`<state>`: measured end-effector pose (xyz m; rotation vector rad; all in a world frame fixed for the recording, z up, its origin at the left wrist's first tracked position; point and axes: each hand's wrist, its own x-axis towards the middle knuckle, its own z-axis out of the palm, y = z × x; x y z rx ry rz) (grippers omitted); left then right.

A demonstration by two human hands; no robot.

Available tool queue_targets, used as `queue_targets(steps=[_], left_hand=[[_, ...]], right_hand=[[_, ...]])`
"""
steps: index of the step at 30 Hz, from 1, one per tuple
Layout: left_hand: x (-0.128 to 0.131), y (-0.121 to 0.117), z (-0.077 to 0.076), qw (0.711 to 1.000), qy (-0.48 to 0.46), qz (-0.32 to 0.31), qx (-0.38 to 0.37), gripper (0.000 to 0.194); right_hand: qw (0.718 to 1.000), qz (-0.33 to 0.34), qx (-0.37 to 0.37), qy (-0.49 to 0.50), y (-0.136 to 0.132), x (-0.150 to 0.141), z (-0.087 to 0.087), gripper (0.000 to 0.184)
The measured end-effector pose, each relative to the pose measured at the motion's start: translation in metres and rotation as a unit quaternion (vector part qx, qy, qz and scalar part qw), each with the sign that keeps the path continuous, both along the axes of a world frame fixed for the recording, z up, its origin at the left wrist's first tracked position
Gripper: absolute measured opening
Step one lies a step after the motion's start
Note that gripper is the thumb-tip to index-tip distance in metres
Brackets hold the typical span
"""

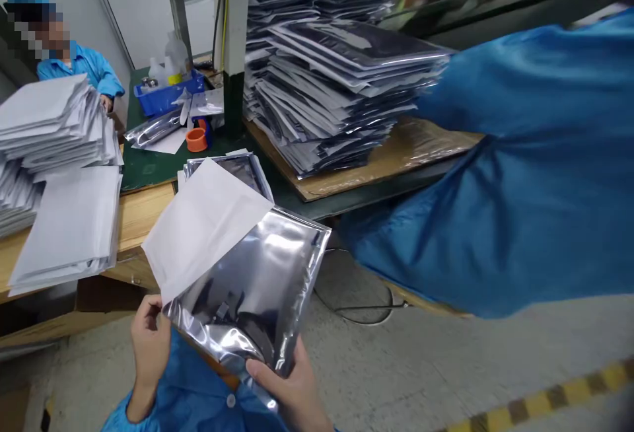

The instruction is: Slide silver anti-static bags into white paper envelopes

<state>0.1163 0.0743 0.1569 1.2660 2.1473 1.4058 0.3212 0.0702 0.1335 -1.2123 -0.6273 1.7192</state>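
My left hand (148,343) and my right hand (290,386) hold one shiny silver foil bag (257,287) low in front of me. The left hand grips the bag's lower left corner, and the right hand holds its bottom edge with the thumb on the front. A white sheet (203,224) sticks out of the bag's upper left side and covers part of it. Something dark shows through the foil near the bottom. Another silver bag (247,171) lies on the bench edge just behind.
A tall stack of silver bags (337,88) sits on cardboard (396,154) ahead. A co-worker's blue sleeve (520,174) reaches across from the right toward it. White envelope stacks (54,128) lie left. A blue bin (168,95), orange tape roll (197,139) and a seated person (79,65) are behind.
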Motion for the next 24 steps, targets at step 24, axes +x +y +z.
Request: queue_targets(steps=[24], left_hand=[[-0.05,-0.075,-0.031,0.843,-0.488,0.21,-0.08,0.036]], right_hand=[[0.915,0.376,0.096,-0.109,-0.077,-0.014,-0.067,0.065]])
